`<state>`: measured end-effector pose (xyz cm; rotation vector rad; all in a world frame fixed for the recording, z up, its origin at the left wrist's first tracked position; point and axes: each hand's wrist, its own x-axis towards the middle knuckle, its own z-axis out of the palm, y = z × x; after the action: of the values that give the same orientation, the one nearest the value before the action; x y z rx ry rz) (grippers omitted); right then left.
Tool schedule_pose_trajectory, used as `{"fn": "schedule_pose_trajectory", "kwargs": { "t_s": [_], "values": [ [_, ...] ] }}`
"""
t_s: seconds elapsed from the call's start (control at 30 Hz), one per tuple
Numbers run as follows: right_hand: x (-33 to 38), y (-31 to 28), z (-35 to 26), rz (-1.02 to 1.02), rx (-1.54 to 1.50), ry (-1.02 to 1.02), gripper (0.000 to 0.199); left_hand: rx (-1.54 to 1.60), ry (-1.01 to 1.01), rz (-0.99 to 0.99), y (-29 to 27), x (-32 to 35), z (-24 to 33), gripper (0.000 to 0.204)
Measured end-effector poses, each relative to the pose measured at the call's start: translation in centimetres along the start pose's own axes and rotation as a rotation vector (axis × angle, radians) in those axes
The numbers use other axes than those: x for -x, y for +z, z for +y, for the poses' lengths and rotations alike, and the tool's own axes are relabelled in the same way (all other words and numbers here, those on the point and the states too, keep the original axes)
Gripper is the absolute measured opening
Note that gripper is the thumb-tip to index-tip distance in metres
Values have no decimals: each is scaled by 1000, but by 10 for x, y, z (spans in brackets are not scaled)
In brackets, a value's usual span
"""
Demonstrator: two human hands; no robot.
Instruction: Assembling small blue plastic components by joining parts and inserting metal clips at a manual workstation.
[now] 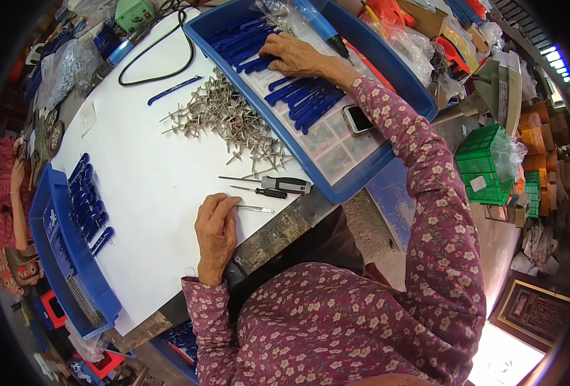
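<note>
Slender dark-blue plastic pieces (pixel 240 42) lie flat in a shallow blue tray (pixel 362 178), one batch packed side by side at its far end, partly under the right hand (pixel 293 56), another fanned loosely nearer the middle. A slim, silver-coloured metal tool (pixel 257 209) lies nearly level across the white worktop (pixel 143 193), one end hidden at the left hand's (pixel 217 226) fingers.

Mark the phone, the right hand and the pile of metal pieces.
Phone (pixel 359 119): head view, middle of the dark screen.
Right hand (pixel 296 56): head view, back of the hand.
Metal pile (pixel 227 118): head view, middle of the heap.
</note>
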<state>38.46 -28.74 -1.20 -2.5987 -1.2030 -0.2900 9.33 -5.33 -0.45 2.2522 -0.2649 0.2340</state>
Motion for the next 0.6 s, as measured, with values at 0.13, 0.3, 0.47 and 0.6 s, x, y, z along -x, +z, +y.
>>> {"fn": "schedule_pose_trajectory", "kwargs": {
  "t_s": [0.13,0.3,0.47,0.6],
  "values": [
    [-2,-5,-2,-34,-54,11,26,7,-7,2,-1,0,0,19],
    [-2,-10,0,-80,-100,-5,25,-1,1,2,-1,-1,1,19],
    [-1,-10,-1,-83,-115,-2,34,-20,22,3,-1,-1,0,18],
    [-7,-4,-3,-29,-121,-1,49,-26,19,-1,-2,0,0,18]
  ]
}}
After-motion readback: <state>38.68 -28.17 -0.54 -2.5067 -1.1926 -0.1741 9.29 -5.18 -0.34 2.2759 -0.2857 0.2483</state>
